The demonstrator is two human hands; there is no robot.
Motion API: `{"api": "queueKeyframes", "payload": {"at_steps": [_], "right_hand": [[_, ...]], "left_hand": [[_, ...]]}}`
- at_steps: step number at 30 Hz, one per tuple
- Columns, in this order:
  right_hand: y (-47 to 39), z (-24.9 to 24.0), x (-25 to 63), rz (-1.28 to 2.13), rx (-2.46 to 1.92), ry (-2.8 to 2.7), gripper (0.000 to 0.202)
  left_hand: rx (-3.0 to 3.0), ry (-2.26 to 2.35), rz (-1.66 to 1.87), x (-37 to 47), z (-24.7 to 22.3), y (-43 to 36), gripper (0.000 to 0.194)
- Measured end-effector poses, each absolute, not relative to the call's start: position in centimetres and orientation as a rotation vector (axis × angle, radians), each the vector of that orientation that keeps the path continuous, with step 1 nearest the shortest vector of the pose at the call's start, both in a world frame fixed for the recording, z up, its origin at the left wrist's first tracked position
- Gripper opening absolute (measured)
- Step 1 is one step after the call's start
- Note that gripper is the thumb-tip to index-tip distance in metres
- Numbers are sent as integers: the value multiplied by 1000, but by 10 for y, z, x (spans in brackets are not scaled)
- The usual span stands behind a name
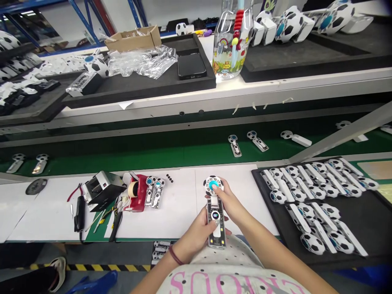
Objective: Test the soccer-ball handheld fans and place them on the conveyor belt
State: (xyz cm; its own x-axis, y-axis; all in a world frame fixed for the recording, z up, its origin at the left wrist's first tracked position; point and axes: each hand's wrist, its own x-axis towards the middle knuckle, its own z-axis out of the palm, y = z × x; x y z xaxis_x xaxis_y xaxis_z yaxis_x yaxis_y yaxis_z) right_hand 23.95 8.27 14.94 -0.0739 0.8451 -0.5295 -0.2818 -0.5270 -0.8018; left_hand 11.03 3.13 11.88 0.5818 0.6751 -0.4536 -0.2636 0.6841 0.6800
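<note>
The handheld fan is held over the near edge of the white work surface, just in front of the person's body, its round head pointing away and its handle toward them. The head is patterned like a football in black and white with a teal centre; the handle is clear, with a small lit display near its top and a white panel below.

The left hand wraps the lower handle from the left, fingers curled around it and thumb lying on the front beside the display. The right hand comes in from the right, fingers closed on the neck just below the head, with a fingertip touching the teal centre.

Left of the hands, two more fans lie beside a red tape dispenser. To the right sits a black tray lined with rows of similar fans. Beyond the hands runs a green conveyor belt carrying a few more.
</note>
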Motion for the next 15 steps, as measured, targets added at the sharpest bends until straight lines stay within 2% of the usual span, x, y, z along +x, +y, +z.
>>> {"api": "queueKeyframes", "payload": {"at_steps": [6, 11, 13, 15], "right_hand": [[85, 145, 241, 1706, -1383, -767, 60], [83, 141, 250, 1483, -1618, -1144, 67], [81, 137, 253, 1609, -1559, -1142, 80], [77, 132, 254, 1847, -1437, -996, 81]], "left_hand": [[558, 700, 598, 110, 119, 33, 56], [564, 678, 610, 107, 120, 32, 49], [614, 721, 627, 107, 122, 31, 51], [718, 789, 629, 106, 127, 31, 52]]}}
